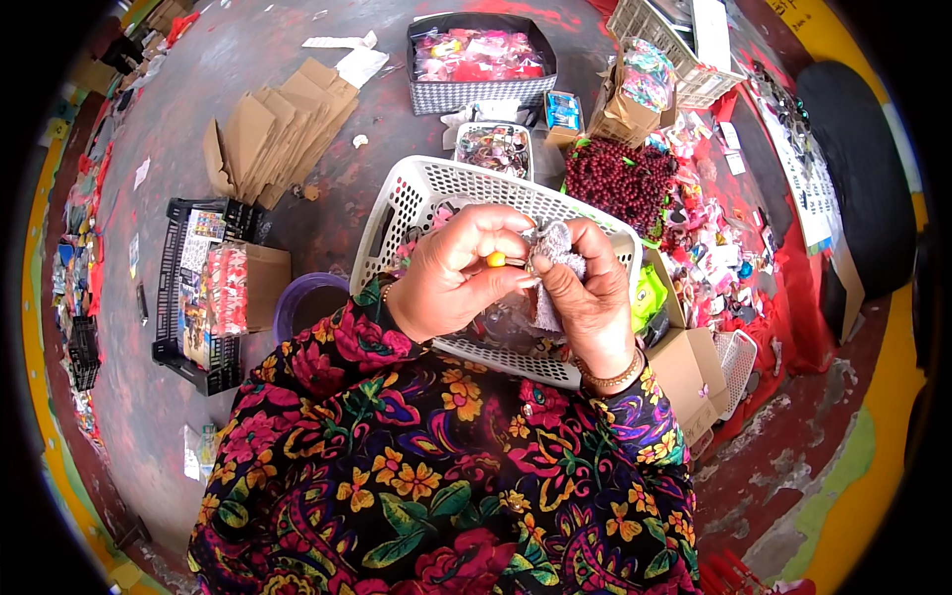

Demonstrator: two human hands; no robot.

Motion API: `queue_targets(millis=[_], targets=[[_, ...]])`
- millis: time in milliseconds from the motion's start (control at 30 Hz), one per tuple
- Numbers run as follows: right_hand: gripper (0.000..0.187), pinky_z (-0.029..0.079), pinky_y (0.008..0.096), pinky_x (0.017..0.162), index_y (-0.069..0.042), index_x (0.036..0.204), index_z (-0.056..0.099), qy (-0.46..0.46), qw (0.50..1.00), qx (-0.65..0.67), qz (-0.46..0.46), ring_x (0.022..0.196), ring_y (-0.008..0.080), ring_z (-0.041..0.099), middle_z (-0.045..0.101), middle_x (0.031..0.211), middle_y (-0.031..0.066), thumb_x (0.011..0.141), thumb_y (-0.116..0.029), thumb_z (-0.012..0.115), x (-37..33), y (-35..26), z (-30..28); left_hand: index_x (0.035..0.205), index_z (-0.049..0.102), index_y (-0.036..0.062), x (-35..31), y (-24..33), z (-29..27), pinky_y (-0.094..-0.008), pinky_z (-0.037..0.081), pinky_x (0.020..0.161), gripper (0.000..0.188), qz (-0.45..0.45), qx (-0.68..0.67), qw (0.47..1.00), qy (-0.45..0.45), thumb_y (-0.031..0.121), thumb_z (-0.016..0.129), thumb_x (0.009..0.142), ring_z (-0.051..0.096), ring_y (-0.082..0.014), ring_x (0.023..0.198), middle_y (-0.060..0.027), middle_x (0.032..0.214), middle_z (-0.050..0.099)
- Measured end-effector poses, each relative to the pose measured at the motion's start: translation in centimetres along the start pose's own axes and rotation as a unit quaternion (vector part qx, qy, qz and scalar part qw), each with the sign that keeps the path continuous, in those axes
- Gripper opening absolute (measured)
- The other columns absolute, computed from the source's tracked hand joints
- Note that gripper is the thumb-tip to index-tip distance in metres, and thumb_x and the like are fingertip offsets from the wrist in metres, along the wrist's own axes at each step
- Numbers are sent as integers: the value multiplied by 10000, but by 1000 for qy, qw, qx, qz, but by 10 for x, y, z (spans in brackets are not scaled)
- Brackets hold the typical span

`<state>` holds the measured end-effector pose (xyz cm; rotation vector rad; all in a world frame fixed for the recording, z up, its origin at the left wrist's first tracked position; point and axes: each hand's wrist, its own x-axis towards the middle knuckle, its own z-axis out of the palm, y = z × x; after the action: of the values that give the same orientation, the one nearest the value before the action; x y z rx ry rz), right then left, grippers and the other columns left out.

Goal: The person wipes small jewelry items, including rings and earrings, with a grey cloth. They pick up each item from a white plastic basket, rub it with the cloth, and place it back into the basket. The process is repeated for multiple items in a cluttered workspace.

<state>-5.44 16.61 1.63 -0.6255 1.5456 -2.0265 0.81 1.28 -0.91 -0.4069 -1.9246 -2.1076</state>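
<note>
Above a white perforated plastic basket (397,178), both my hands are raised close together. My left hand (451,268) is closed in a pinch, with a small round yellow piece (496,259) at its fingers; what it is part of is too small to tell. In my right hand (600,307) a fuzzy grey plush piece (555,246) is gripped between thumb and fingers, part of it hanging below the thumb. The fingertips of the two hands nearly meet at the plush piece. My hands hide much of the basket's contents.
Beyond the basket stand a small white tub (493,149) of trinkets and a patterned bin (481,94) of bagged pink items. Dark red beads (625,183) lie at right, beside a cardboard box (684,377). A purple bucket (302,302) and black crate (193,367) are left.
</note>
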Motion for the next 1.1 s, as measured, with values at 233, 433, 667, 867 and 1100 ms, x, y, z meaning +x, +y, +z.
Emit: queue_targets(millis=[233,433,667,867,1100], targets=[[94,404,164,487,-60,949,481,67,993,20,96,610,24,486,541,752,-21,891,-129,508,-1,-2,6,1141,366,-14,-1,4,7,-242,480,671,419,73,151,984,-57,-55,585,786,579,-131,794,-100,919,559],[145,410,179,430,-50,1008,482,102,965,182,157,548,77,526,564,752,25,923,-158,436,6,-9,7,1150,377,21,4,-2,7,-248,464,764,408,-71,-136,988,23,-40,575,798,563,-141,852,-62,944,548],[198,381,170,423,-39,1023,495,100,948,246,174,481,61,463,565,740,34,918,-196,436,10,-2,-14,1169,357,26,10,5,3,-257,450,843,380,-166,-264,950,3,-45,509,828,545,-176,1006,-97,1094,499],[209,394,171,440,-39,993,498,63,948,278,145,480,63,471,564,729,35,919,-223,433,11,2,-19,1106,466,15,8,-3,6,-243,458,816,286,-199,-189,962,11,-67,476,832,556,-154,975,-83,1120,493],[213,470,253,742,0,1021,542,158,971,167,62,807,138,583,622,916,94,920,-154,435,12,-4,-30,962,563,11,8,14,-4,-216,482,671,164,-157,-73,983,57,-55,514,820,551,-84,808,-65,1045,547]])
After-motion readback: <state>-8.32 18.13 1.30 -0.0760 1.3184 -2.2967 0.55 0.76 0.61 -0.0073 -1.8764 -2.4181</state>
